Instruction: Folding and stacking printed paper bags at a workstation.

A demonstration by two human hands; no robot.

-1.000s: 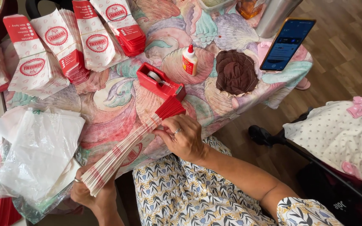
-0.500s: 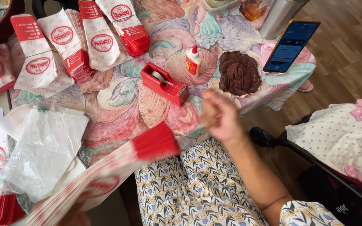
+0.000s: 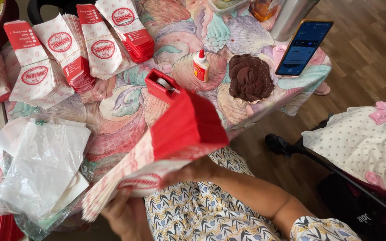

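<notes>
Both hands (left hand (image 3: 128,214), right hand (image 3: 193,172)) grip fanned paper bags (image 3: 166,147) from beneath.

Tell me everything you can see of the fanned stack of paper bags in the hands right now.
The stack of paper bags is white paper with red print and solid red ends, fanned out and lying slantwise above the lap, red ends toward the table. The left hand grips its lower end from beneath; the right hand supports it, mostly hidden underneath.
</notes>
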